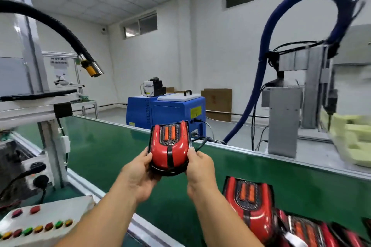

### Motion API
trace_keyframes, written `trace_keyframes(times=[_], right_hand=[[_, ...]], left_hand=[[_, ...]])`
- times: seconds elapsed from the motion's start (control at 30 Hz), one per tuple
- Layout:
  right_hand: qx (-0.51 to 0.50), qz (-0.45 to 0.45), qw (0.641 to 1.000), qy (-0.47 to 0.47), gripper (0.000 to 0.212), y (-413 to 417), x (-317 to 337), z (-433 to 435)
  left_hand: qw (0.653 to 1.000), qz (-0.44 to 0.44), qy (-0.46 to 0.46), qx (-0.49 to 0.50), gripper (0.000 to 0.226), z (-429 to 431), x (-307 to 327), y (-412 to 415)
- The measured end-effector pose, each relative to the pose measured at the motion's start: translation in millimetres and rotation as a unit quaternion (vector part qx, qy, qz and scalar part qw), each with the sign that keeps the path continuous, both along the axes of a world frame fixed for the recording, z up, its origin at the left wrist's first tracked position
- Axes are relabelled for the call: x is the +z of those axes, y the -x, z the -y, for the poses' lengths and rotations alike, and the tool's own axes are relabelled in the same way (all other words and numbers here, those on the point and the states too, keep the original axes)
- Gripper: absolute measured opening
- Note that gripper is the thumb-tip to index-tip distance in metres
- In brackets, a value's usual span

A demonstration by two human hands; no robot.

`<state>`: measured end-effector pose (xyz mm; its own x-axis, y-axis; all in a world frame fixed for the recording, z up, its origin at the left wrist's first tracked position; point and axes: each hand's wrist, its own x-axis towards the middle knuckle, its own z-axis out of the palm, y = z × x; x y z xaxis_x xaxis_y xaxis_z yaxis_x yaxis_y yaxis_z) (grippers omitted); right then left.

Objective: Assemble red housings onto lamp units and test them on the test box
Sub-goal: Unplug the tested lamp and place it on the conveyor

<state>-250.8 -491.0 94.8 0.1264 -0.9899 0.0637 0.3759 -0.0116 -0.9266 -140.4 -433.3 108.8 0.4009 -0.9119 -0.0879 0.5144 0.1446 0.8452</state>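
Lamp unit (169,146) is clasped at its near end by left grip (138,174) and right grip (200,170), long axis pointing away; test box (60,206) lies lower-left, nearer the left grip.

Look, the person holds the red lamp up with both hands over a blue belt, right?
No, the belt is green, not blue. The head view shows the left hand and right hand holding the red lamp up over the green belt.

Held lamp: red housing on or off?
On: red housing sits over the black base, gripped by left hand and right hand.
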Motion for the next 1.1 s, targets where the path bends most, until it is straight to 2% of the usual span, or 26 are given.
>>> trace_keyframes(times=[0.1,0.17,0.27,0.53,0.6,0.7,0.8,0.9,0.97,1.1], right_hand=[[-0.043,0.044,0.998,-0.001,0.022,54,-7,-28],[-0.069,0.077,0.994,-0.022,0.044,88,-7,-46],[-0.114,0.103,0.988,-0.014,0.052,136,-8,-67],[-0.251,0.058,0.966,-0.041,0.058,242,-33,-94],[-0.281,0.028,0.958,-0.047,0.057,255,-45,-96],[-0.264,-0.039,0.963,-0.037,0.054,260,-50,-109],[-0.252,-0.052,0.965,-0.055,0.064,262,-45,-113],[-0.232,-0.097,0.966,-0.065,0.069,266,-41,-116],[-0.229,-0.186,0.953,-0.061,0.068,269,-35,-120],[-0.215,-0.416,0.883,0.002,0.055,272,-24,-129]], left_hand=[[0.998,0.044,-0.001,-0.038,0.04,-16,-1,45],[0.997,0.054,-0.004,-0.063,0.041,-25,1,76],[0.993,0.063,-0.02,-0.102,0.033,-33,6,118],[0.974,0.109,-0.039,-0.192,0.034,-35,-8,224],[0.974,0.127,-0.051,-0.182,0.036,-30,-22,238],[0.965,0.188,-0.069,-0.17,0.043,-23,-37,242],[0.948,0.268,-0.079,-0.154,0.045,-20,-40,239],[0.939,0.295,-0.079,-0.158,0.046,-17,-39,237],[0.939,0.287,-0.088,-0.167,0.044,-15,-40,237],[0.945,0.255,-0.112,-0.172,0.041,-16,-43,238]])
